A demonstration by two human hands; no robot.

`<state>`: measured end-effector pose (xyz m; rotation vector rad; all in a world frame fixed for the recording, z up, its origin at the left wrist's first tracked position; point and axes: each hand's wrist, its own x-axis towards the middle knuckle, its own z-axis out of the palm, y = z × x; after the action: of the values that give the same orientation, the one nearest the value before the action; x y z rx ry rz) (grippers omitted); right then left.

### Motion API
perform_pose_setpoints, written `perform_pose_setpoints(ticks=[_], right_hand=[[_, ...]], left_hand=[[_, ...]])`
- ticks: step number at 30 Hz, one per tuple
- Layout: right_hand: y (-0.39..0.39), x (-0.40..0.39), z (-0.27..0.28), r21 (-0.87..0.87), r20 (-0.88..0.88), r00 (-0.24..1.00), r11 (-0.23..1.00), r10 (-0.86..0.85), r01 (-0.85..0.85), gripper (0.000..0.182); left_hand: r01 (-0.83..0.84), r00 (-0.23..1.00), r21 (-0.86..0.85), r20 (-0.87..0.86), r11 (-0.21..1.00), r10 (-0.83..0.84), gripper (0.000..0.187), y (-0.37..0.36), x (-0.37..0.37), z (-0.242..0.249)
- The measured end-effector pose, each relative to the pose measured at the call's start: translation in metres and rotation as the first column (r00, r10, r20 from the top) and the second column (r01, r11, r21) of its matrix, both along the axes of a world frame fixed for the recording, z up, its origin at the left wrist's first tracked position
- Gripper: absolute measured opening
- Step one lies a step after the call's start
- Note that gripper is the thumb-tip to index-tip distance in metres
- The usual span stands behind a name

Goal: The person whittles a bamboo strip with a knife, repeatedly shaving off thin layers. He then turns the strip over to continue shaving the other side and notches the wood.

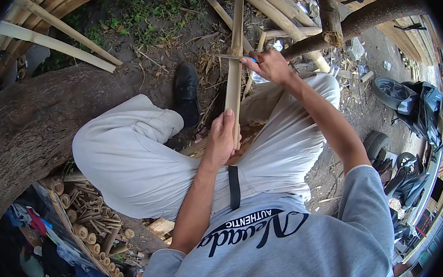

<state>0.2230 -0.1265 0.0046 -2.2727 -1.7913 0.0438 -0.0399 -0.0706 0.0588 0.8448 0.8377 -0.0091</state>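
A long split bamboo strip [234, 83] runs away from my lap, tilted slightly right, its far end leaving the top of the view. My left hand [221, 138] is wrapped round the near end, between my thighs. Farther along the strip, my right hand [272, 66] is closed round the blue handle of a knife [229, 57]. The knife's thin blade lies across the strip and appears to touch it. Most of the handle is hidden in my fingers.
A thick tree trunk [33, 127] lies at the left. Cut bamboo pieces [90, 216] are piled at lower left. A branch [373, 16] juts in from the upper right, near my right hand. Bamboo poles [274, 9] lie ahead, and a motorcycle [419, 104] stands at the right.
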Motion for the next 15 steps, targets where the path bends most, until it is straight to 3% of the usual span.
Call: perform_pose_setpoints(ticks=[1,3,4,6,8,10,12,15], right_hand=[[0.006,-0.007,-0.003,0.036,-0.122,0.991,0.998,-0.054,0.059,0.050],[0.002,-0.020,-0.001,0.045,-0.300,0.945,0.987,-0.132,0.152,0.045],[-0.004,-0.023,0.001,0.051,-0.296,0.947,0.988,-0.124,0.145,0.045],[-0.013,-0.022,0.000,0.043,-0.115,0.993,0.999,-0.003,0.008,0.053],[-0.004,0.010,-0.018,-0.093,-0.123,0.981,0.986,-0.148,0.137,0.053],[0.003,0.011,-0.024,0.048,-0.108,0.990,0.994,-0.091,0.097,0.051],[-0.005,-0.003,-0.020,0.043,-0.119,0.988,0.994,-0.094,0.100,0.050],[-0.007,0.006,-0.025,0.012,-0.087,0.993,0.996,-0.086,0.087,0.049]], left_hand=[[-0.023,0.997,-0.101,0.071,0.995,0.030,0.039,0.006,-0.003,0.000],[0.011,0.998,-0.089,0.057,0.996,-0.006,0.043,0.006,-0.009,-0.004],[0.044,0.998,-0.072,0.049,0.996,-0.040,0.047,0.008,-0.008,-0.001],[-0.016,1.000,-0.122,0.022,0.992,0.019,0.039,0.006,-0.003,0.004],[0.013,1.000,-0.066,0.020,0.998,-0.011,0.040,0.000,-0.003,0.005],[-0.018,1.000,-0.072,0.016,0.997,0.019,0.041,0.002,-0.001,0.003],[0.031,0.998,-0.115,0.060,0.993,-0.025,0.046,0.010,-0.008,-0.003],[0.027,0.999,-0.022,0.025,0.999,-0.026,0.043,0.004,-0.004,-0.001]])
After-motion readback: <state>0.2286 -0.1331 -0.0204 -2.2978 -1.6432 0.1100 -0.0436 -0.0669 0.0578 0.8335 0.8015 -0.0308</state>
